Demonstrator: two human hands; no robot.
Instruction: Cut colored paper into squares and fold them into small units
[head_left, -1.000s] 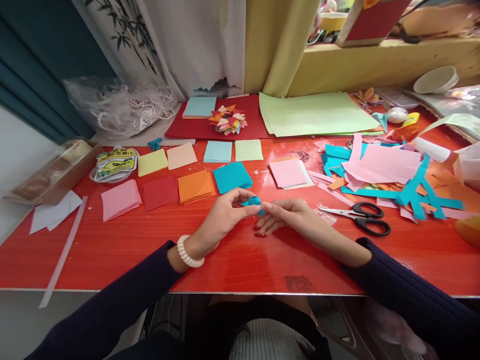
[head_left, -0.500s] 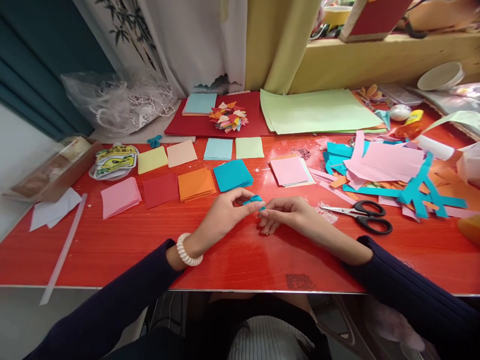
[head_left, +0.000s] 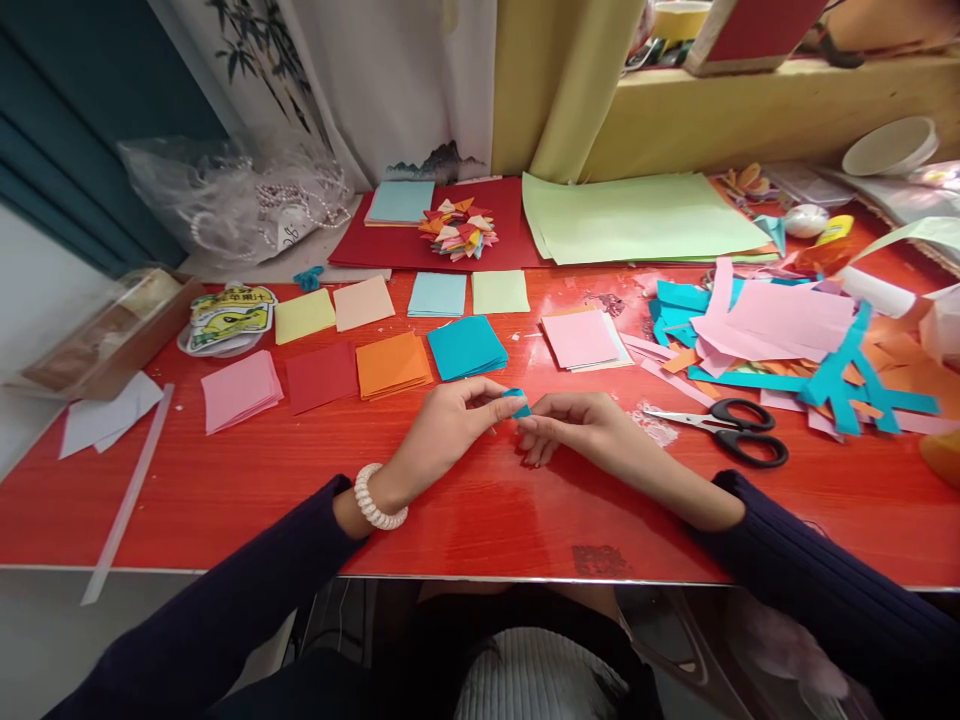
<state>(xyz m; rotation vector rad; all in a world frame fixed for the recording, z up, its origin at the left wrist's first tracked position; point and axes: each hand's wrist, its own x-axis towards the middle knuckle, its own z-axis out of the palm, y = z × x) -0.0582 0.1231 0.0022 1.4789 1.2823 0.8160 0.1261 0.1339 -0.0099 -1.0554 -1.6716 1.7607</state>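
A small folded piece of teal paper [head_left: 519, 402] is pinched between my two hands just above the red table [head_left: 465, 520]. My left hand [head_left: 450, 432] grips it from the left with thumb and forefinger; a white coil band sits on that wrist. My right hand [head_left: 577, 425] pinches its right end, the other fingers curled down onto the table. Just behind my hands lies a stack of teal paper squares [head_left: 466, 348].
Stacks of squares lie in rows: pink [head_left: 238, 390], red [head_left: 321, 376], orange [head_left: 391, 365], yellow [head_left: 304, 318]. Black-handled scissors [head_left: 731, 430] lie to the right, beside a heap of paper offcuts [head_left: 780, 340]. A folded paper wreath [head_left: 457, 228] sits on a dark red sheet at the back.
The teal piece has become more compact between my fingertips, and both hands have shifted slightly. The view has tilted a little.
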